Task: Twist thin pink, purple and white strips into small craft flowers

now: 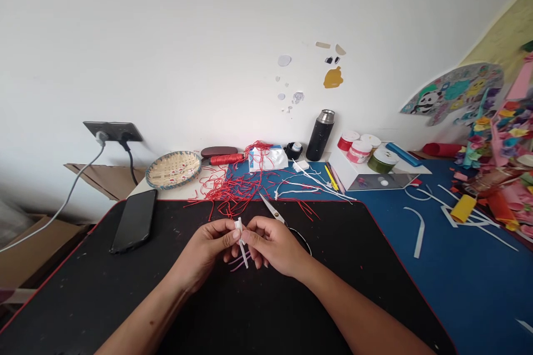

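Note:
Over the middle of the black mat, my left hand and my right hand meet at a thin white folded strip, which looks like paper or cord. Both hands pinch it between thumb and fingers, and it stands nearly upright, tilted slightly. Purple cords show beneath the fingers; whether they are joined to the strip I cannot tell. Scissors lie just beyond my right hand, their handles partly hidden by it. A tangle of red cords spreads behind my hands.
A phone lies on the mat's left side, near a woven basket. Along the wall stand a black flask, a tissue pack and spools of ribbon. White strips and colourful paper flowers are on the right.

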Available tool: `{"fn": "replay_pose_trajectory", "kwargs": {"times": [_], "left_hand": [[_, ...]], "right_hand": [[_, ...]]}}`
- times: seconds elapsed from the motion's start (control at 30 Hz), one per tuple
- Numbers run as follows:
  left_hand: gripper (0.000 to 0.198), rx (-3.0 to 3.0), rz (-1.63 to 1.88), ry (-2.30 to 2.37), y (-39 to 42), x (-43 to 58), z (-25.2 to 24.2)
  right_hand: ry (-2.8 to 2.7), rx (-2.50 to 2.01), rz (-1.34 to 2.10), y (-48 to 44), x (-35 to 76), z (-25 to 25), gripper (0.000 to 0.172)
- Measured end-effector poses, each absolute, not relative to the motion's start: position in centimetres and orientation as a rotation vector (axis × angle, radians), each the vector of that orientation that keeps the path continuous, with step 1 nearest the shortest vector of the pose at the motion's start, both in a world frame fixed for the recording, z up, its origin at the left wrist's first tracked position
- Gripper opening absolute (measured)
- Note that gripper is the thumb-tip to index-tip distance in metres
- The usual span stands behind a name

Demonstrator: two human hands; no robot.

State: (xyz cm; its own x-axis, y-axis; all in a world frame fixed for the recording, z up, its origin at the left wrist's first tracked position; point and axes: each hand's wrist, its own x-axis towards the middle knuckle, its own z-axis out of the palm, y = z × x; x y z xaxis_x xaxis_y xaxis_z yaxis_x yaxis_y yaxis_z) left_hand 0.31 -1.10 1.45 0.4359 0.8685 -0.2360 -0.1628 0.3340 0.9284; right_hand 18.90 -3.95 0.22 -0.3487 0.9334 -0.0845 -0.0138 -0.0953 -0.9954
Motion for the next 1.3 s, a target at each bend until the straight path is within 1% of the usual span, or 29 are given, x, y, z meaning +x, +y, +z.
{"fn": "replay_pose_trajectory", "kwargs": {"times": [0.27, 0.47, 0.77, 1.3], "left_hand": [[0.036, 0.950, 0.799, 0.851, -1.14, 0.35, 1.38], [0.036, 0.835, 0.822, 0.824, -1.18, 0.54, 1.22], [0.035, 0.838, 0.831, 0.801, -1.45, 0.31, 1.11], [0.030, 0.877, 0.848, 0.707, -1.37, 0.41, 0.77]], "right_hand": [[-1.387, -1.040, 1.575, -3.97, 18.72, 0.39, 0.046], [-1.389, -1.004, 1.571, -4.07, 18.70, 0.78, 0.044], [-1.390, -0.985, 1.600, -4.22, 18.50, 0.76, 0.044], [-1.348, -0.886, 1.650, -4.06, 18.32, 0.48, 0.049]]}}
